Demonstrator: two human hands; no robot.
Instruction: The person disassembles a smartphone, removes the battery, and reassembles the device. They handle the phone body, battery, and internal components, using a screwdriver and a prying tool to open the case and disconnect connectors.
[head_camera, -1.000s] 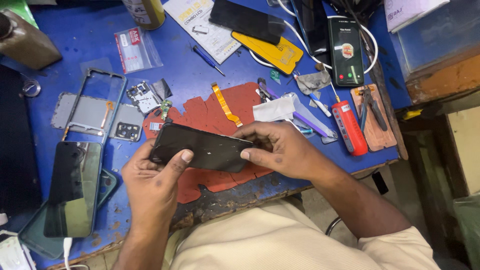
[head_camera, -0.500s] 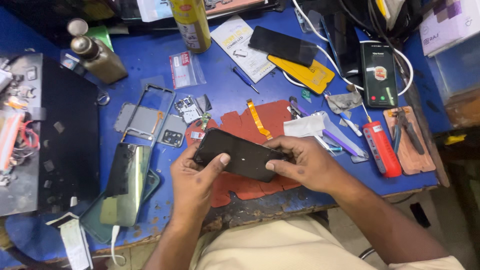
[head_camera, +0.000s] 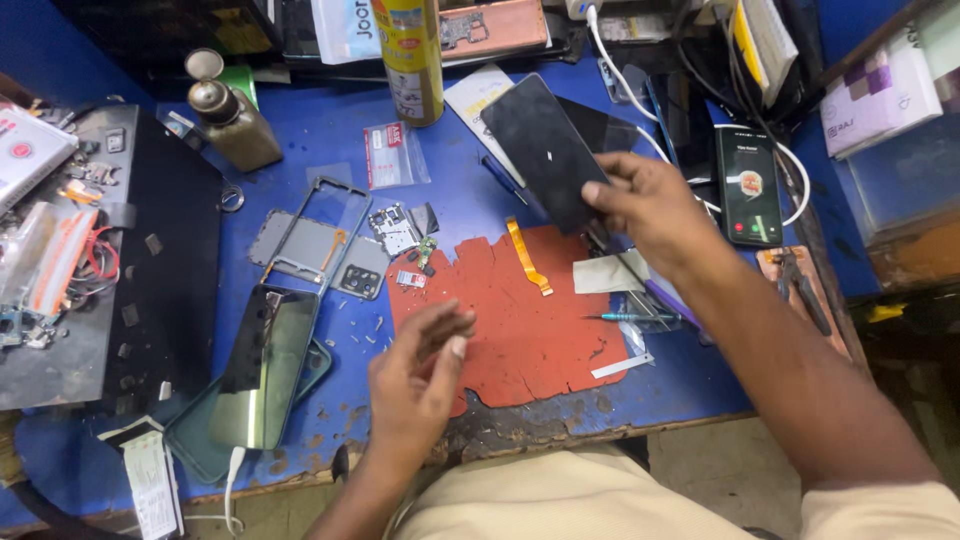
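Note:
My right hand (head_camera: 650, 212) holds a black phone screen panel (head_camera: 546, 148) by its lower edge, raised and tilted over the far side of the blue bench. My left hand (head_camera: 417, 385) hovers free above the worn red mat (head_camera: 520, 330), fingers loosely curled and holding nothing. An orange flex cable (head_camera: 527, 256) lies on the mat between the two hands. Small circuit boards (head_camera: 399, 230) lie just left of the mat.
A grey phone frame (head_camera: 300, 243) and a glossy back cover (head_camera: 262, 365) lie at left beside a black tray (head_camera: 160, 260) of parts. A bottle (head_camera: 228, 112) and spray can (head_camera: 409, 60) stand behind. A lit phone (head_camera: 750, 186), screwdriver (head_camera: 625, 318) and pliers (head_camera: 803, 290) sit at right.
Both hands held the black panel low over the mat. Now my left hand has let go, and my right hand has lifted the panel up and away toward the back.

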